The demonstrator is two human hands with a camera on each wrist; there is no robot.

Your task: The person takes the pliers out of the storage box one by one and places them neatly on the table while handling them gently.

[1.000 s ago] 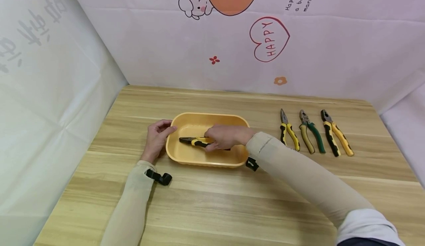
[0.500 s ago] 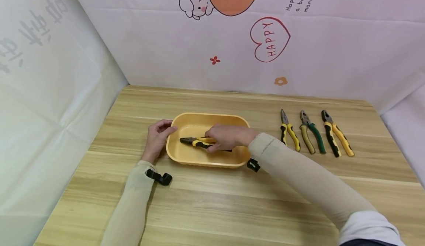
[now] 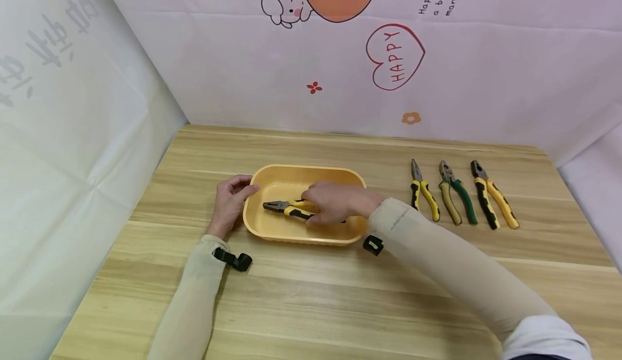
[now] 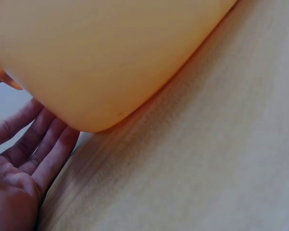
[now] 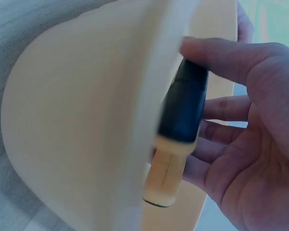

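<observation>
At the left end of the yellow plastic basin (image 3: 291, 236), my left hand (image 3: 229, 201) holds the rim, thumb over the edge and fingers against the outer wall. In the left wrist view, the fingers of the left hand (image 4: 29, 154) touch the underside of the basin's wall (image 4: 96, 62). Inside the basin, my right hand (image 3: 332, 203) grips the handles of yellow-and-black combination pliers (image 3: 277, 206), whose dark head points left. The right wrist view has a pliers handle (image 5: 180, 108) between thumb and fingers of the right hand (image 5: 260, 125); the head is hidden there.
To the right on the wooden table (image 3: 311, 295) lie long-nose pliers (image 3: 417, 174) with yellow-black grips, green-handled pliers (image 3: 457, 192) and black-and-yellow combination pliers (image 3: 493, 195), side by side, heads away. A white printed cloth (image 3: 233, 79) hangs behind the table.
My right hand has shifted slightly right inside the basin, and more of the pliers' head shows. The left hand, the basin and the pliers on the table stay in place.
</observation>
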